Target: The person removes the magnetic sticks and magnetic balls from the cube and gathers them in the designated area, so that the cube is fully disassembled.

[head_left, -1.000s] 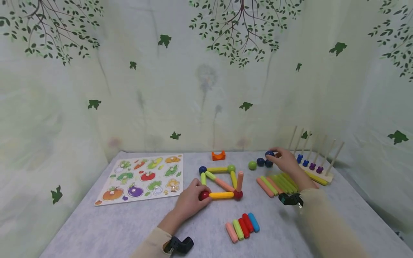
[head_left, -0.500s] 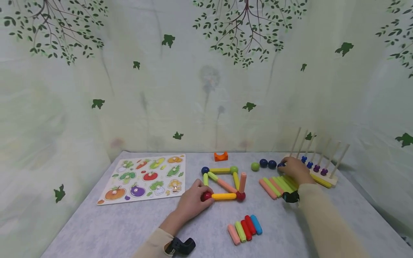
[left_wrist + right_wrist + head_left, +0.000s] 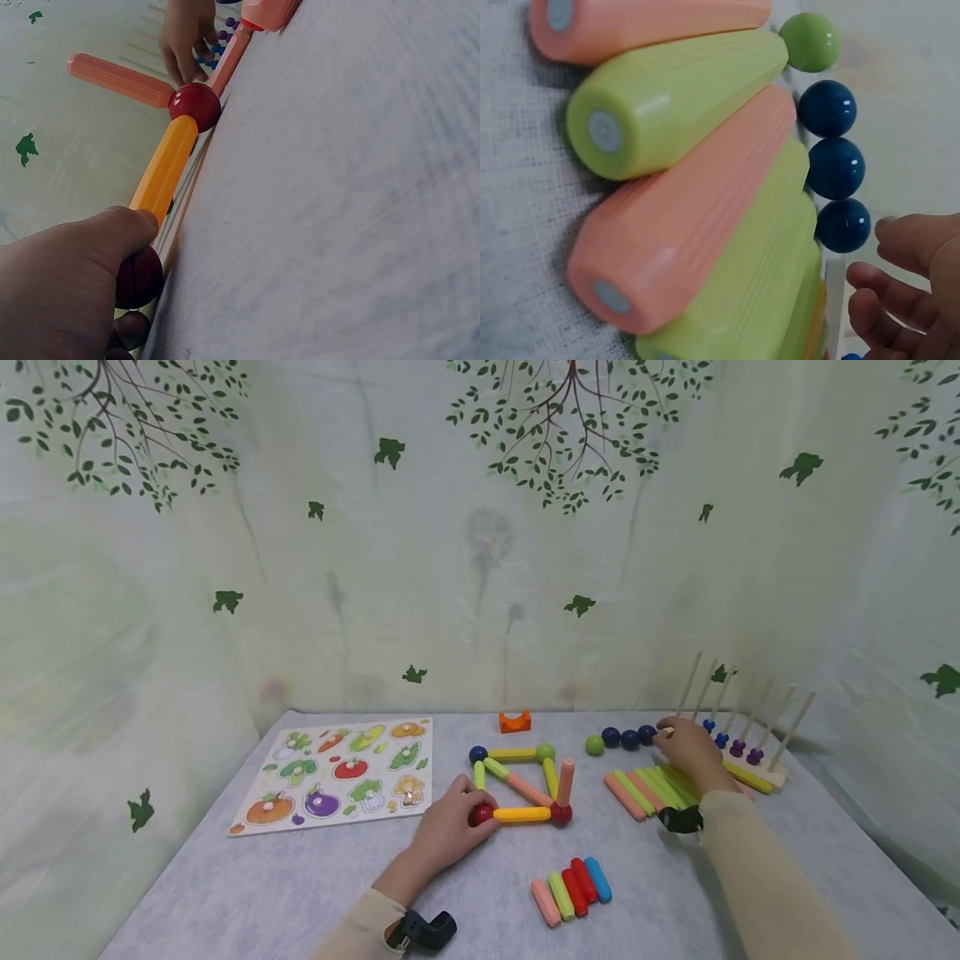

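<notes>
At the near left corner of a frame of magnetic sticks and balls, my left hand [image 3: 450,822] pinches a red ball [image 3: 139,279]. An orange-yellow magnetic stick [image 3: 522,815] runs from it to a second red ball [image 3: 561,814], where a pink stick [image 3: 566,781] stands upright. My right hand [image 3: 690,752] hovers beside a row of three dark blue balls [image 3: 837,168] and a green ball [image 3: 595,744]. In the right wrist view its loosely bent fingers stand slightly apart from the end blue ball [image 3: 844,225], holding nothing.
Pink and green sticks [image 3: 648,789] lie below my right hand. Behind it stands a wooden peg rack [image 3: 776,774] with beads. A vegetable puzzle board [image 3: 330,777] is at left, an orange arched block [image 3: 515,722] at the back, and several short sticks [image 3: 572,891] in front.
My right hand has carried a dark blue ball right, set it down at the end of the row and let it go. The left hand stays on the red ball.
</notes>
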The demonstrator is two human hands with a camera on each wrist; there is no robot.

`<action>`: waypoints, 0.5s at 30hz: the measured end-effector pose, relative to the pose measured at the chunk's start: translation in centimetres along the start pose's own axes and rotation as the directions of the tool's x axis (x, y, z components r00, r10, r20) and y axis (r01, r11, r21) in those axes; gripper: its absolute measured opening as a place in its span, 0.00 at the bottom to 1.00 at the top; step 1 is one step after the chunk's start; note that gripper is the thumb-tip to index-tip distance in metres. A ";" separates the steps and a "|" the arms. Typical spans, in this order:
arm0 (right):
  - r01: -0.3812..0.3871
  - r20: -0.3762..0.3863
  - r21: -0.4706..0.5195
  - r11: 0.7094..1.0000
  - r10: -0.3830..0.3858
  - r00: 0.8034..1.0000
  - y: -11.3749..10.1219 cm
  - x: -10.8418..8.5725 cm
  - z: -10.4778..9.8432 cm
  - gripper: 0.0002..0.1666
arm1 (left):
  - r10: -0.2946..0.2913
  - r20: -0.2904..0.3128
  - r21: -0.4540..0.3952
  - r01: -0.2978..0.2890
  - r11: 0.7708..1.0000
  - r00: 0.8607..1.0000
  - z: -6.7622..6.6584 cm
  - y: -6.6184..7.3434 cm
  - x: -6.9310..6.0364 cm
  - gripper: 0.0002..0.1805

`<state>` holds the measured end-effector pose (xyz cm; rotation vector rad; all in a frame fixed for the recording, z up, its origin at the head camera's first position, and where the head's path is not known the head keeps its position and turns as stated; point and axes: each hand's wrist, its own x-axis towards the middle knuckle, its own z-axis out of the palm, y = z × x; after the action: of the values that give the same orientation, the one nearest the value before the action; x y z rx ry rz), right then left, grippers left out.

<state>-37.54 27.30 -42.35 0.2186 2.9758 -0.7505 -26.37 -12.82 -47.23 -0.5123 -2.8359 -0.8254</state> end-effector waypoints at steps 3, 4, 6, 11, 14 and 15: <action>0.033 -0.031 0.036 0.999 -0.032 0.999 -0.5 -1.0 -0.1 0.27 | -0.004 0.002 0.002 0.004 1.000 1.000 0.1 0.0 -0.1 0.11; 0.043 -0.042 0.057 0.997 -0.041 0.998 -0.7 -1.4 -0.2 0.26 | -0.001 0.001 0.003 0.001 1.000 1.000 0.1 0.0 -0.1 0.11; 0.070 -0.061 0.102 0.992 -0.064 0.996 -1.5 -2.5 -0.2 0.25 | 0.003 -0.004 0.004 -0.003 1.000 1.000 0.1 -0.1 -0.1 0.11; 0.208 -0.118 0.217 0.954 -0.186 0.975 -4.0 -5.9 0.2 0.22 | 0.012 -0.011 0.002 -0.012 1.000 1.000 0.1 -0.3 -0.1 0.11; 0.320 -0.137 0.278 0.906 -0.292 0.947 -5.4 -7.8 0.8 0.20 | 0.000 -0.003 0.000 0.000 1.000 1.000 0.2 -0.3 0.0 0.11; 0.352 -0.134 0.296 0.888 -0.326 0.936 -5.9 -8.3 1.0 0.20 | -0.001 -0.001 0.001 0.001 1.000 1.000 0.3 -0.3 0.0 0.11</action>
<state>-30.18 20.65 -39.68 -0.2770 2.9865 -1.2885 -26.55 -12.94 -47.60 -0.5099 -2.8362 -0.8245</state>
